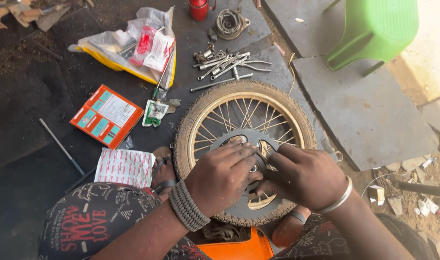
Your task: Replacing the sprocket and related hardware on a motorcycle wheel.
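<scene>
Both hands — left hand (220, 175), right hand (304, 175) — pinch small hub hardware (hidden) on the grey toothed steel sprocket (239, 139) of the dusty spoked wheel (244, 149); slipping fingers could drop it toward 6 o'clock.

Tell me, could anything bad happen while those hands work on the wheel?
Maybe. The sprocket has pointed teeth close to the left hand and right hand, so a slip might scrape the fingers. The loose bolts lie in a pile on the ground by the wheel, where they could roll away.
</scene>
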